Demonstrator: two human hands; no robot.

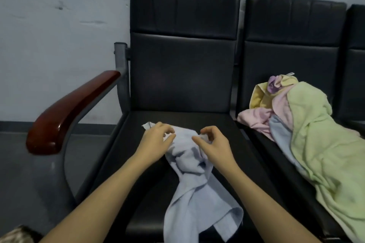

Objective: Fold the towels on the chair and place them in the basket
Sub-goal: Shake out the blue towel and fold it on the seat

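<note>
**Both hands pinch a crumpled pale-blue towel on the black chair seat**

The black chair (183, 77) has a smooth, leather-like padded seat and a ribbed upper backrest; its grey metal frame carries a glossy red-brown wooden armrest (67, 112) on the chair's left side. On the seat lies a pale-blue towel (195, 193), soft, matte and bunched into a twisted rope shape, its lower end spilling over the seat's front edge in loose folds. The left hand (157, 141) grips the towel's far edge near a small upturned corner, fingers curled onto the cloth. The right hand (212, 145) pinches a bunched bit of the same edge between thumb and fingers. On the neighbouring seat to the chair's right sits a rumpled pile of towels (292, 120): fluffy light green on top, with pink, yellow, lilac and pale blue beneath.
</note>
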